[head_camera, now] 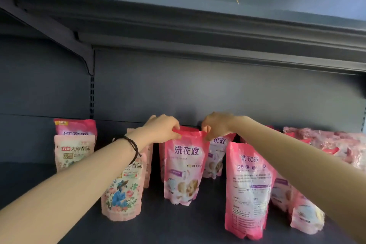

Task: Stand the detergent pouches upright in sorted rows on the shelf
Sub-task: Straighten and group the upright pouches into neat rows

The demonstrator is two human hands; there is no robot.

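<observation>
A bright pink detergent pouch (184, 166) with purple lettering stands upright mid-shelf. My left hand (162, 128) pinches its top left corner and my right hand (216, 125) pinches its top right corner. Left of it stands a pale pink floral pouch (123, 190), partly behind my left forearm. A back-facing pink pouch (247, 188) stands in front at right, and another pink pouch (216, 154) stands behind the held one. At far left a pale pouch (72, 154) stands before a pink one (75, 126).
The dark grey shelf board (178, 226) has bare room at the front and far left. A heap of pink pouches (340, 144) lies at the back right, and one pouch (307, 216) leans under my right forearm. An upper shelf (198, 22) hangs overhead.
</observation>
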